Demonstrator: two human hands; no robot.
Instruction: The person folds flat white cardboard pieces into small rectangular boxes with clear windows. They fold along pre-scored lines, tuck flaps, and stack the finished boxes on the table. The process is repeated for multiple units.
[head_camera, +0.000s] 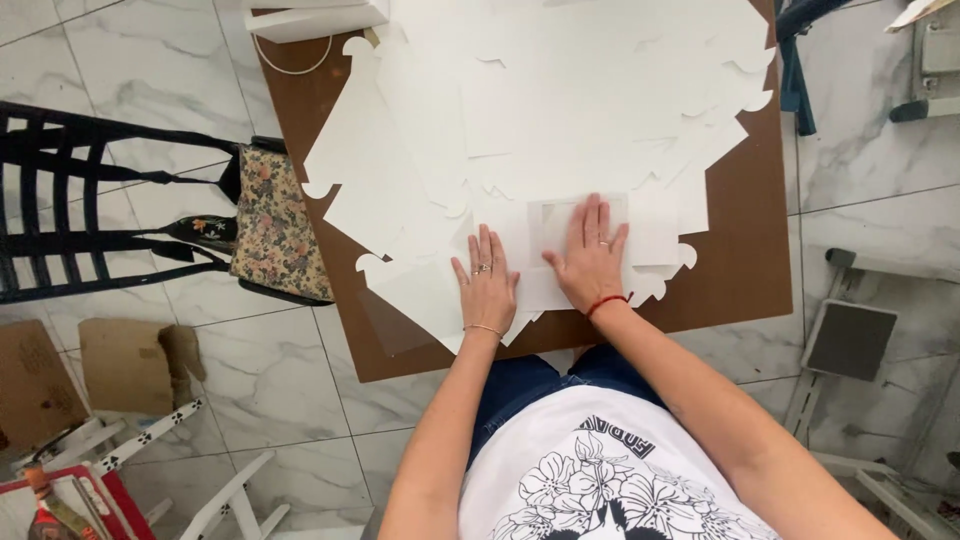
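Left hand (487, 282) and right hand (590, 258) — both flat, fingers spread, gripping nothing — press white die-cut card sheets (560, 110) on the brown table (745, 250).

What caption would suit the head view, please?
Both hands, left and right, press flat on white card sheets covering a brown table.

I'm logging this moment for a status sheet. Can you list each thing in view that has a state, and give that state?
Left hand: flat, palm down on the white sheets, fingers spread.
Right hand: flat, palm down on a small panel with a see-through window.
White card sheets: unfolded, lying flat, overlapping in a loose pile.
Brown table: mostly covered by sheets.
Floral bag: hanging off the black chair.
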